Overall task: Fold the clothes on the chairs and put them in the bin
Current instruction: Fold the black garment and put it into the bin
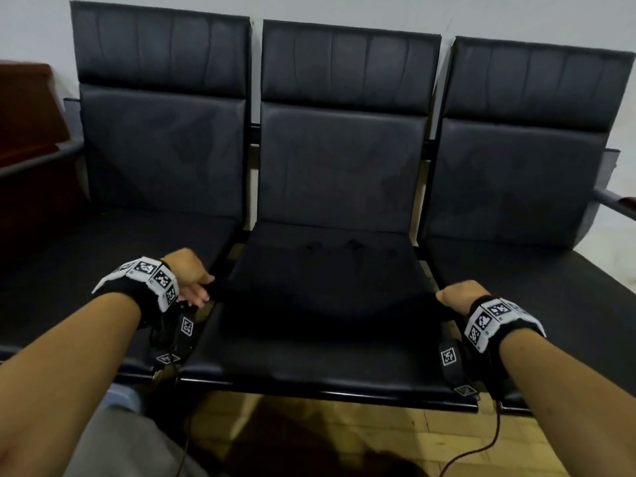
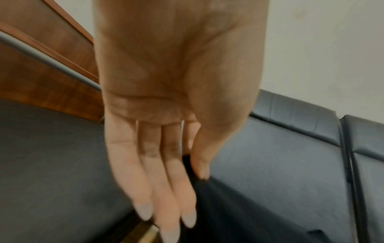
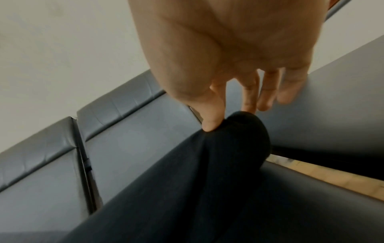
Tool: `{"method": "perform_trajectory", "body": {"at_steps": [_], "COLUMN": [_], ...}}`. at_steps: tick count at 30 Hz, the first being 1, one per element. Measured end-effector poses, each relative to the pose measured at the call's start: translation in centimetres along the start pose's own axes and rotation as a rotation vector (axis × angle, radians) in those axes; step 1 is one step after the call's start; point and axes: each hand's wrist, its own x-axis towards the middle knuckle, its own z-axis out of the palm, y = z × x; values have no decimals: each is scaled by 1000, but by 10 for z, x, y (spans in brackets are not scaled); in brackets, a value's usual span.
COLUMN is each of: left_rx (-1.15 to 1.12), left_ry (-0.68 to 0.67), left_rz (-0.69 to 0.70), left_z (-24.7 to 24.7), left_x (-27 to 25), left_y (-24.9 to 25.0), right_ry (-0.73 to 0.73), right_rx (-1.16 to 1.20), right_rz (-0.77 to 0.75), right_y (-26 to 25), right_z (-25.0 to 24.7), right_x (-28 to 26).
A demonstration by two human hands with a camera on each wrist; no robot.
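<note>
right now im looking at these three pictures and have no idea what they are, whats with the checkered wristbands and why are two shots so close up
No machine here: a person works with two bare hands, filmed by three cameras. The wide picture comes from a camera on the head, looking down at three dark chairs in a row. The checkered wristbands are straps with printed markers; each wrist also carries a camera looking along the palm, which gives the two close-ups.

A black garment lies stretched across the middle seat. The left hand pinches one end between thumb and forefinger, the other fingers straight. The right hand has its grip on the other end, thumb pressing the cloth. No bin shows in any view.
</note>
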Motion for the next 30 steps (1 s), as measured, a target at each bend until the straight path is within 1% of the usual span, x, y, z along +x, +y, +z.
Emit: {"method": "perform_trajectory", "body": {"at_steps": [2, 4, 6, 8, 11, 14, 16, 17, 19, 21, 23, 25, 27, 28, 29, 30], "left_rx": [39, 72, 81, 70, 57, 74, 146, 183, 185, 162, 218, 255, 337, 428, 538, 640], "left_ry": [-26, -18, -4, 9, 67, 102, 143, 185, 215, 174, 96, -60, -244, -303, -333, -340], "left_rz": [-40, -50, -44, -40, -37, -38, 6, 53, 139, 255, 416, 556, 639, 675, 705, 731], "left_z": [-5, -10, -12, -10, -9, -4, 6, 13, 29, 49, 74, 100, 124, 133, 141, 148], "left_x": [0, 0, 5, 14, 44, 74, 90, 96, 103, 99, 89, 73, 58, 52, 48, 47], "left_y": [-7, -3, 11, 28, 55, 72, 75, 75, 75, 78, 83, 92, 99, 102, 102, 102], "right_ry": [-34, -2, 37, 64, 177, 212, 213, 209, 210, 208, 145, 44, -68, -128, -174, -188], "right_rx": [51, 137, 158, 136, 141, 131, 91, 80, 91, 121, 125, 89, -3, -47, -81, -123], "right_rz": [35, 75, 76, 28, -73, -104, -104, -121, -195, -316, -468, -595, -645, -629, -601, -571], "right_y": [6, 5, -9, -24, -48, -70, -84, -90, -108, -128, -156, -184, -205, -212, -215, -215], "right_z": [-2, -6, -15, -18, -20, -20, -13, -9, 2, 11, 22, 38, 55, 63, 70, 75], "right_x": [-11, -14, -14, -7, 20, 42, 57, 62, 72, 79, 77, 73, 65, 62, 59, 56]}}
